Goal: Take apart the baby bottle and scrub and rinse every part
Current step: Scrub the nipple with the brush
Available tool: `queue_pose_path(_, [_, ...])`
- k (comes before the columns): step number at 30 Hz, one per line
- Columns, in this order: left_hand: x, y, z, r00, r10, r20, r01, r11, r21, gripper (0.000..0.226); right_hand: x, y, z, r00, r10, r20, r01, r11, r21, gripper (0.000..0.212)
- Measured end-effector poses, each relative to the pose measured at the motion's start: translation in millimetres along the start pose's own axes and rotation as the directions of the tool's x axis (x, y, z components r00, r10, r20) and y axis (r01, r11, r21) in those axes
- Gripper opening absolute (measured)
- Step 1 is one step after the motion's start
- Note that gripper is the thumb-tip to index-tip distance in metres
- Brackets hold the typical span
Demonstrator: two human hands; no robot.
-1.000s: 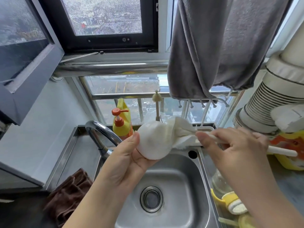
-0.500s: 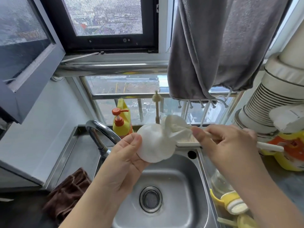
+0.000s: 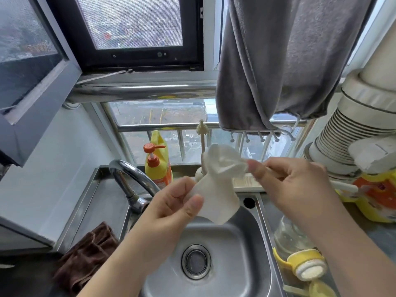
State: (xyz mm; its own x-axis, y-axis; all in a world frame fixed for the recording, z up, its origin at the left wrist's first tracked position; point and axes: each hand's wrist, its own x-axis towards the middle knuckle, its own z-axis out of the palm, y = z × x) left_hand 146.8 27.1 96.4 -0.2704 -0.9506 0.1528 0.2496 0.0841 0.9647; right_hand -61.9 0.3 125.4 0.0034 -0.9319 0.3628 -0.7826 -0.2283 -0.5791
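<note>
Hands, two in number, are held above one stainless steel sink. One soft white silicone bottle part, crumpled and folded, is held in the air between them, over the basin's rear edge. The left hand is curled round its lower end, thumb pressed on the front. The right hand is closed on a white brush handle, its thumb tip just beside the part's upper fold; the brush head is hidden, so whether it is inside the part cannot be told.

The part appears matte, off-white and flexible, with a wide creased flare at the top.

On the counter to the right one clear glass bottle body and one yellow handled collar with a white ring are seen lying near the sink rim. One curved chrome tap stands at the left rear, one yellow pump dispenser with an orange top behind it. One brown cloth lies at the left. One grey towel hangs before the window.
</note>
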Motion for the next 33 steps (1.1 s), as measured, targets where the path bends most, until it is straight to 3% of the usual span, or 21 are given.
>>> queue_pose_path(2, [0, -2, -1, 1.000, 0.019, 0.022, -0.021, 0.997, 0.074, 0.013, -3, -4, 1, 0.999, -0.034, 0.039, 0.035, 0.999, -0.022, 0.060])
queue_pose_path(6, [-2, -4, 0, 0.998, 0.049, 0.027, -0.054, 0.970, 0.237, 0.024, -1, 3, -2, 0.999, 0.044, 0.009, -0.043, 0.997, -0.061, 0.062])
queue_pose_path(9, [-1, -2, 1, 0.998, 0.057, 0.015, -0.059, 0.972, 0.226, 0.019, -6, 2, 1, 0.999, -0.044, -0.015, 0.043, 0.995, -0.092, 0.060])
queue_pose_path(13, [0, -4, 1, 0.998, 0.057, 0.019, -0.060, 0.970, 0.235, 0.023, -3, 7, -2, 0.998, 0.021, -0.051, -0.026, 0.996, -0.090, 0.060])
queue_pose_path(16, [0, -6, -3, 0.998, 0.059, 0.005, -0.059, 0.972, 0.229, 0.031, -7, 1, -2, 0.999, -0.043, -0.033, 0.041, 0.996, -0.079, 0.059])
queue_pose_path(20, [1, -3, -3, 0.997, 0.069, -0.045, -0.065, 0.993, 0.095, 0.023, -5, 8, -5, 0.997, 0.065, -0.034, -0.068, 0.994, -0.088, 0.063])
queue_pose_path(24, [4, -2, -11, 0.996, 0.021, -0.088, -0.030, 0.994, -0.100, 0.031, -13, 0, -5, 0.999, 0.037, 0.034, -0.040, 0.995, 0.086, 0.057])
queue_pose_path(28, [5, 2, -6, 0.998, -0.056, -0.040, 0.034, 0.913, -0.406, 0.032, -9, 7, -6, 0.985, 0.151, 0.081, -0.160, 0.980, 0.117, 0.062])
queue_pose_path(31, [8, 4, -6, 0.988, -0.144, -0.057, 0.114, 0.927, -0.358, 0.059, -14, 7, -1, 0.985, 0.141, 0.094, -0.154, 0.977, 0.148, 0.068])
queue_pose_path(33, [9, 5, -9, 0.983, -0.169, -0.068, 0.145, 0.953, -0.265, 0.054, -16, 8, -1, 0.987, 0.146, 0.072, -0.154, 0.980, 0.126, 0.065])
